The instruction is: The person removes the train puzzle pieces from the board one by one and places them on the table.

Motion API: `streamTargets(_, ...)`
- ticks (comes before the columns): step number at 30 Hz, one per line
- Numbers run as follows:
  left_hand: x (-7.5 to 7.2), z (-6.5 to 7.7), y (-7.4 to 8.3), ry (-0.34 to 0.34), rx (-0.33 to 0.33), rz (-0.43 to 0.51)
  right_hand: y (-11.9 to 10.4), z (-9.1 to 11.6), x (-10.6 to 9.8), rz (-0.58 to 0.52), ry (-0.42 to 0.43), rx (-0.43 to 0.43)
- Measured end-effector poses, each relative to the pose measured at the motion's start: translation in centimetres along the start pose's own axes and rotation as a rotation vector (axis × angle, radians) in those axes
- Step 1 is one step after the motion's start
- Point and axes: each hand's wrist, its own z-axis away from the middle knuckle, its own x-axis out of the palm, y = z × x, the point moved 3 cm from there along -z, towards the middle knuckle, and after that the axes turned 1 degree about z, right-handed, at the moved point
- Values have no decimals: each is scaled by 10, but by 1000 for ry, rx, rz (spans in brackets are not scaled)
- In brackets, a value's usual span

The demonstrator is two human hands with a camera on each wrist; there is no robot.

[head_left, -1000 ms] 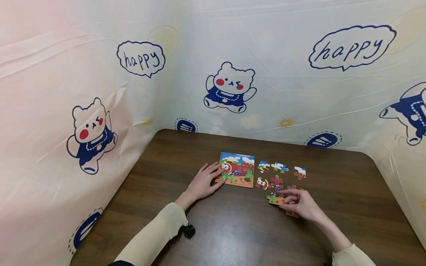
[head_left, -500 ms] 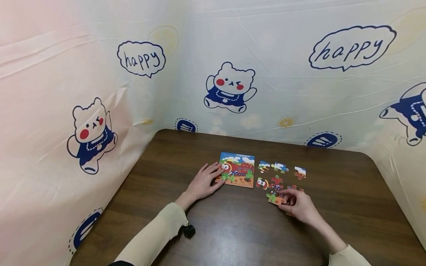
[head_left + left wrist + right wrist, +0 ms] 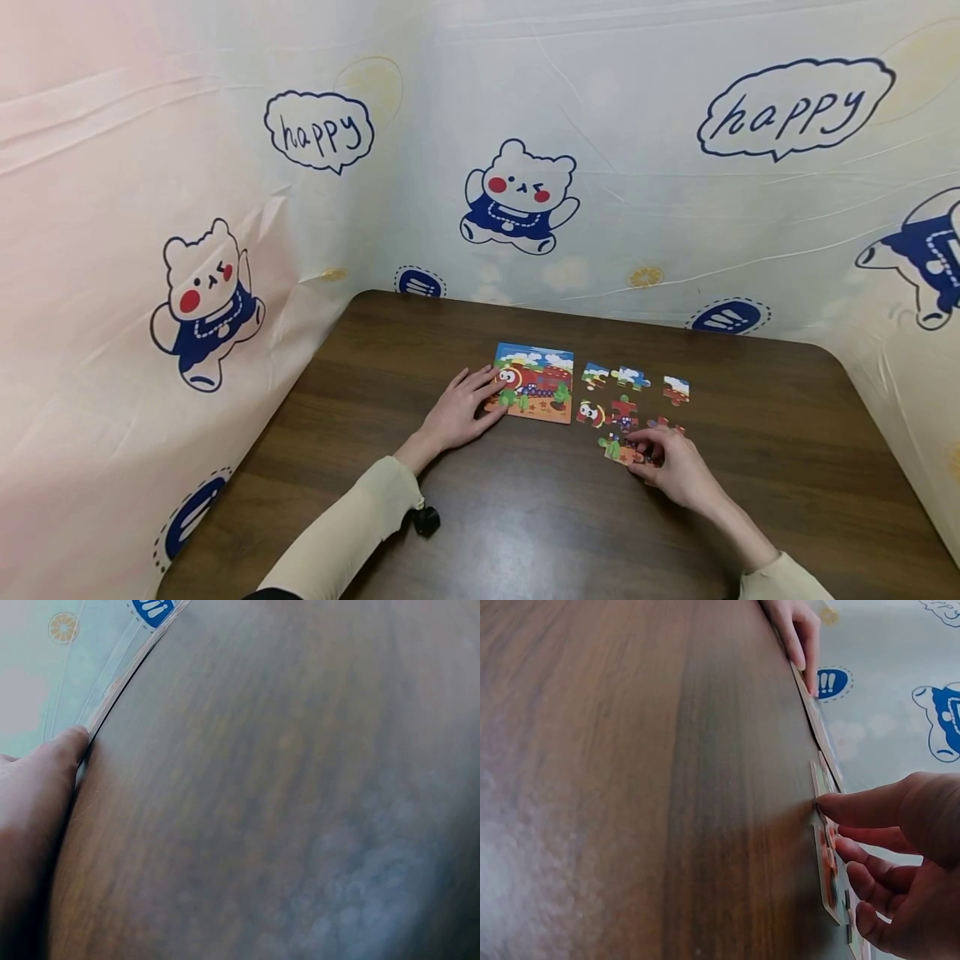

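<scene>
My left hand (image 3: 455,412) lies flat with spread fingers on the left edge of a square picture card (image 3: 551,382) showing a red cartoon train. To the right of the card, my right hand (image 3: 678,468) pinches a small orange-bottomed puzzle piece (image 3: 637,457) between thumb and fingers. That piece is right beside the green cactus puzzle piece (image 3: 614,450), low over or on the table; whether the two interlock is unclear. In the right wrist view, thumb and fingertips (image 3: 829,801) meet at the piece's edge. Part of another piece is hidden behind the hand.
Several loose puzzle pieces lie behind the right hand, including a sky piece (image 3: 631,377), an eye piece (image 3: 590,413) and a far-right piece (image 3: 676,389). The brown table (image 3: 480,517) meets a printed cloth backdrop (image 3: 630,208) at its back.
My right hand has moved slightly, and the pinched piece now sits beside the cactus piece. An orange piece that showed below the hand is now mostly covered. The left hand stays put.
</scene>
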Motion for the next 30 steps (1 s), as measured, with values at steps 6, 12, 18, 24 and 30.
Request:
streamTargets(6,0,1,0,2,-7,9,-37,-3,-14,35,-10,96)
streamTargets(12,1,2,-1,17,-11,41,-50,-16,-15,53,-36,121)
streamTargets(18,2,0,-3,16,-33,72,-51,-32,-11,8,-62,103)
streamTargets(24,0,-1,-6,2,-60,92,-58,-51,-7,-29,-63,100)
streamTargets(30,-9,4,-12,-104,-93,49,-69,-72,6,-73,-104,103)
